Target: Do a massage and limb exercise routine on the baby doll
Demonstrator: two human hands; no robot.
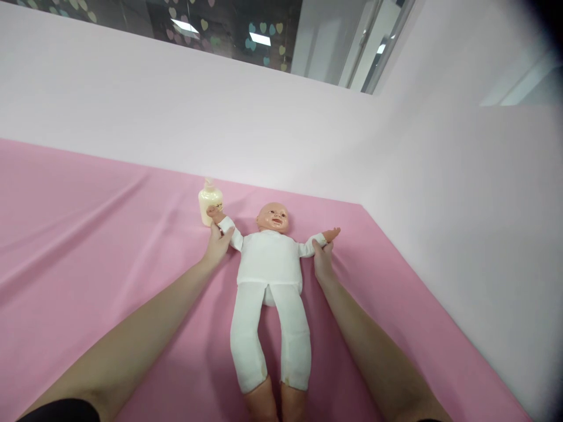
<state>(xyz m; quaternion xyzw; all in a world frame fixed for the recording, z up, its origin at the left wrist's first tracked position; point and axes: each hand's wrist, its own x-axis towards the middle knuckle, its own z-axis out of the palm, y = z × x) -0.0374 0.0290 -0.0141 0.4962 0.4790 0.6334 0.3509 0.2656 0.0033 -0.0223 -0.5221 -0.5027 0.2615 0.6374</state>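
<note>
A baby doll [270,258] with a white cloth body lies on its back in the middle, head toward the wall and arms spread wide. My left hand [217,243] is closed around the doll's forearm on the left, near the wrist. On the other side, my right hand [323,259] grips the doll's other forearm, thumb on the white sleeve. Just behind the doll's left-side hand stands a cream pump bottle [206,202], upright and partly covered by that hand. The doll's feet are cut off at the lower picture edge.
Pink sheeting [88,246] with a few folds covers the surface under the doll. A white wall [176,111] rises behind it, and another white wall [475,193] bounds the right side. Above is a window [229,29] with heart-shaped decorations.
</note>
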